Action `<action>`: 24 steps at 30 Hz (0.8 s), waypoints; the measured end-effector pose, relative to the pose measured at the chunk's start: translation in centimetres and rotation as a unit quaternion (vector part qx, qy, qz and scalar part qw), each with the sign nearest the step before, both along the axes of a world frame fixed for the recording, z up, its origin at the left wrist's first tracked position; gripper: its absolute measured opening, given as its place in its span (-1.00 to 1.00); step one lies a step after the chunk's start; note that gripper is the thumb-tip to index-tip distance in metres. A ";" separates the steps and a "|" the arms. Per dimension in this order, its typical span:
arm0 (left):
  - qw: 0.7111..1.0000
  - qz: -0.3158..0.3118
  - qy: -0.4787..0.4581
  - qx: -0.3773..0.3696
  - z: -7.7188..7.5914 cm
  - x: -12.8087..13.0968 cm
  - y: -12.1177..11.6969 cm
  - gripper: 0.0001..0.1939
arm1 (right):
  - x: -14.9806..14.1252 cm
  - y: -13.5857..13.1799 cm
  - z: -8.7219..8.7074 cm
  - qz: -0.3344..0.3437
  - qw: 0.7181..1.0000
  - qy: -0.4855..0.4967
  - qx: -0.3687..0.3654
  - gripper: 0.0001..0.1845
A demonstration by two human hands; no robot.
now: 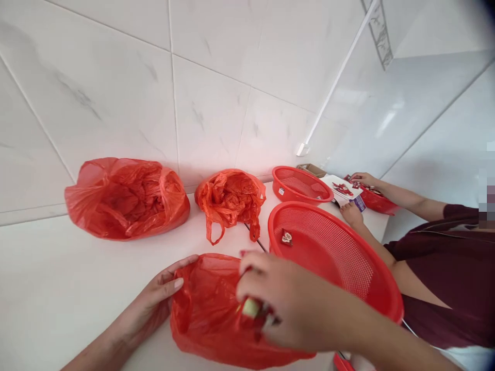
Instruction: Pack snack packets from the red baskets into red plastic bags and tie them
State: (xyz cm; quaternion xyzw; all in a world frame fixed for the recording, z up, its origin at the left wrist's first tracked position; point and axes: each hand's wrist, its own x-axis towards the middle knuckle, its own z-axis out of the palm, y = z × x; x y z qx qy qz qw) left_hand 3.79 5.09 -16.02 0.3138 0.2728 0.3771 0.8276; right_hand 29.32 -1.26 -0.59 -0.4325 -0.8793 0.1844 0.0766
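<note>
My left hand [164,288] pinches the left rim of a red plastic bag [216,340], which lies with its mouth spread wide. Above that mouth, my right hand [286,299] is closed around small wrapped packets [251,307], smeared by motion; a pale greenish end shows under the fingers. Just beyond my right forearm stands a large red plastic basket [276,219] with mesh walls. One small dark red packet [286,237] with white print rests inside it near the left wall.
Two more red plastic bags, a big one [127,201] and a smaller one [232,198], stand along the tiled wall. Behind the large basket is another red basket [301,185]. At right, a co-worker's hands [351,214] handle red packets by a white tray [328,180].
</note>
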 end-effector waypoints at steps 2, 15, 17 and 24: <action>1.000 0.002 0.003 -0.012 0.1 -0.1 -0.2 -0.48 | -1.7 0.1 -2.4 0.075 0.996 -0.040 0.038 -0.89; 0.997 0.046 0.017 -0.057 -0.1 -0.2 0.4 -0.38 | 13.3 1.5 -1.6 -0.346 0.901 -0.246 -0.093 -0.36; 0.997 0.046 0.017 -0.060 -0.6 -0.3 0.6 -0.37 | 15.7 1.3 -3.9 -0.372 0.858 -0.307 -0.176 -0.25; 0.994 0.055 0.047 -0.078 -1.3 -0.2 0.9 -0.25 | 14.5 1.4 -7.3 -0.367 0.837 -0.287 -0.285 -0.35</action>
